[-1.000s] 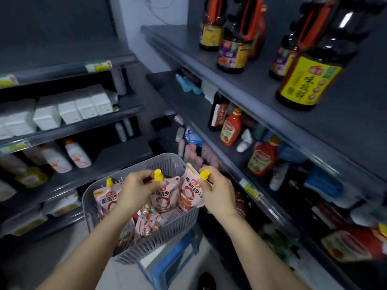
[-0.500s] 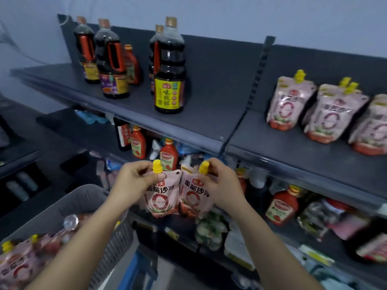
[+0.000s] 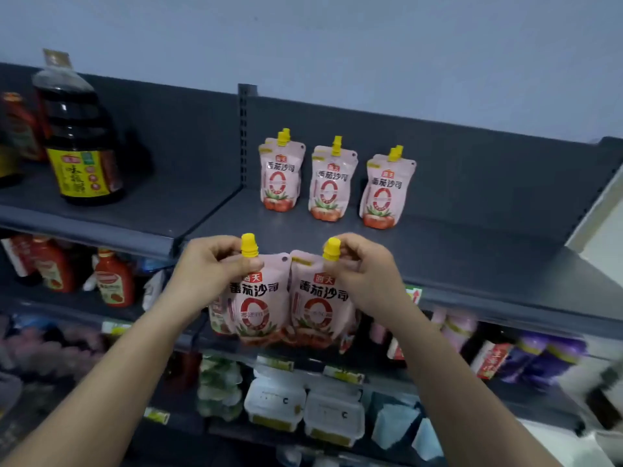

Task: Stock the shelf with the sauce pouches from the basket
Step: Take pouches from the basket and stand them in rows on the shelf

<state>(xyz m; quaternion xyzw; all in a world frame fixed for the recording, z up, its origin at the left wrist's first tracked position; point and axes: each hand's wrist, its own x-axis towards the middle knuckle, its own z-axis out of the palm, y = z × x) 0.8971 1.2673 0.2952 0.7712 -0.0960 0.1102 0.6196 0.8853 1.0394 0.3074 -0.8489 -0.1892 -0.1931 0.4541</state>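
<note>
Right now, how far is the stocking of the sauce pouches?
Done: three stacks of pouches stand upright at the back of the top shelf; second caps behind two of them suggest more. In hand: the left hand and the right hand each hold pouches by the neck, in front of the shelf edge, not yet set down. Left: the basket is out of view, so I cannot tell.

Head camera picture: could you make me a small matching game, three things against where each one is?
Things:
1. dark sauce bottle
2. red ketchup bottle
3. pouch in the right hand

Places:
A. held in front of the top shelf's edge
B. standing on the lower shelf, left
C. standing on the top shelf, left

Pairs: 1-C, 2-B, 3-A
</note>
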